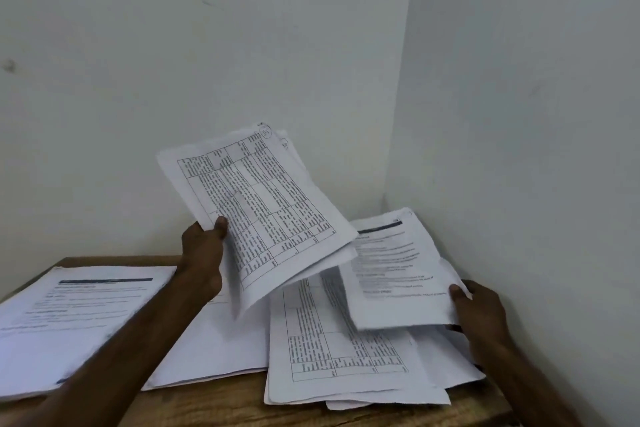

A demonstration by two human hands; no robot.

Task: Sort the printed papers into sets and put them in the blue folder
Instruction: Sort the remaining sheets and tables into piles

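My left hand (204,250) pinches the lower left edge of a small sheaf of table-printed sheets (256,204) and holds it tilted up above the desk. My right hand (479,308) grips the right edge of a text sheet with a dark header bar (391,270), lifted slightly over a pile of table-printed papers (332,350). Another stack of header-bar pages (69,319) lies at the left of the desk. Plain white sheets (214,347) lie in the middle, under my left forearm. No blue folder is in view.
The wooden desk (221,402) stands in a corner, with a pale wall behind (207,62) and another close on the right (536,114). Papers cover most of its top; bare wood shows along the front edge.
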